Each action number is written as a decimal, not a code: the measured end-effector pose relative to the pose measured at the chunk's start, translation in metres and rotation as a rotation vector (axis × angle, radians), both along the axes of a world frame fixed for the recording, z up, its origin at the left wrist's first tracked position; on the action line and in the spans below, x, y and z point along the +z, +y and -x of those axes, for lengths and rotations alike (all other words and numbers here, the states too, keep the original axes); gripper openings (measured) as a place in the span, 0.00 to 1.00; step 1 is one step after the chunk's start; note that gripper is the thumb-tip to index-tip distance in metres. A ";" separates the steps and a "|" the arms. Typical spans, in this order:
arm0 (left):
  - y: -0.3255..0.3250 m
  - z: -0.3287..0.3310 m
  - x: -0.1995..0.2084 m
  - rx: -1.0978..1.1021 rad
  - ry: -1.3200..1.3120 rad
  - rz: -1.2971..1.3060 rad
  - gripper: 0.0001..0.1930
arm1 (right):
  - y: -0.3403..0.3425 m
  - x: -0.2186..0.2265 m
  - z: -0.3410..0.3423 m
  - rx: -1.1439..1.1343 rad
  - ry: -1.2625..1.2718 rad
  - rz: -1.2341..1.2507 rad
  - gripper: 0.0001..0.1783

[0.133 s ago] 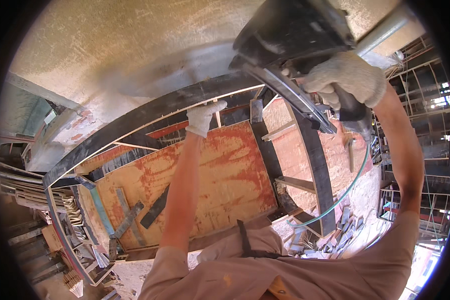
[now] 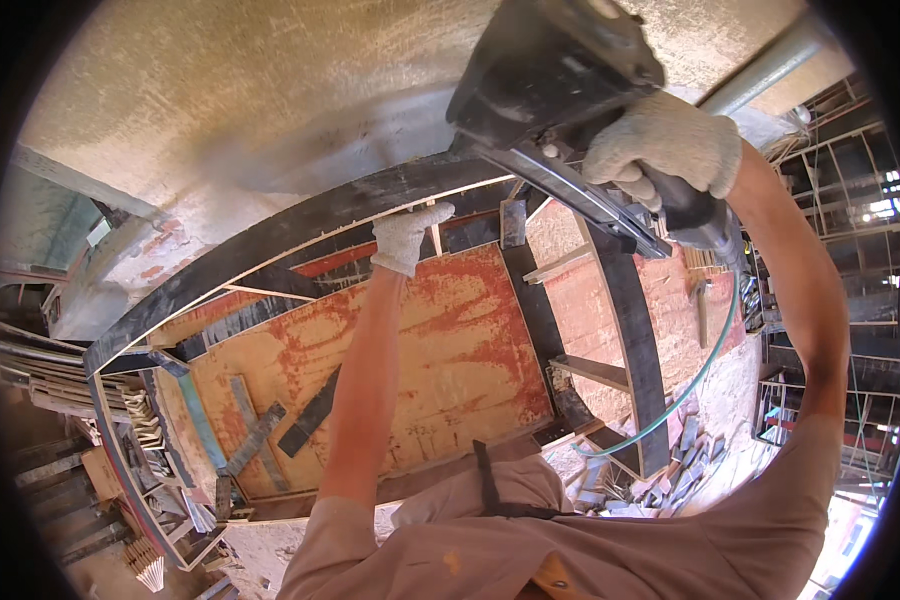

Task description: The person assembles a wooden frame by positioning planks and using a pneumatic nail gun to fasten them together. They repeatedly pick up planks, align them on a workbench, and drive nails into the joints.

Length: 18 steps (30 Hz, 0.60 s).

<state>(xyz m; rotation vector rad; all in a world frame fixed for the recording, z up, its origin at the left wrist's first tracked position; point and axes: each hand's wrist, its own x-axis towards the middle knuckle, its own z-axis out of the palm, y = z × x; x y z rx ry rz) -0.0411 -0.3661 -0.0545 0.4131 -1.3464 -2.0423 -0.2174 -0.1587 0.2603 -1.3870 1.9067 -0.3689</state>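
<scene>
Gloved hands up at the dark beam.
Right hand (image 2: 662, 145) grips the black nail gun (image 2: 550, 75), upper right; left hand (image 2: 407, 238) curls onto the dark beam (image 2: 300, 228), centre.

A single head-worn fisheye view looks down past the person's chest, close on the gloved right hand (image 2: 665, 140) gripping a nail gun (image 2: 550, 70), over red-stained formwork panels (image 2: 440, 350) farther below.
</scene>
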 end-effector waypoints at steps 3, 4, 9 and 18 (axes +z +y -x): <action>0.003 0.004 -0.004 0.037 0.025 0.010 0.16 | -0.016 -0.021 0.019 0.011 -0.308 0.046 0.15; 0.001 0.004 -0.006 0.039 0.017 0.073 0.16 | -0.021 -0.026 0.020 0.010 -0.323 0.048 0.16; -0.003 -0.007 0.000 0.078 -0.111 0.418 0.14 | -0.052 -0.042 0.027 0.047 -0.284 -0.017 0.16; 0.001 -0.005 0.011 0.035 -0.050 0.238 0.16 | -0.060 -0.051 0.027 -0.017 -0.326 0.003 0.14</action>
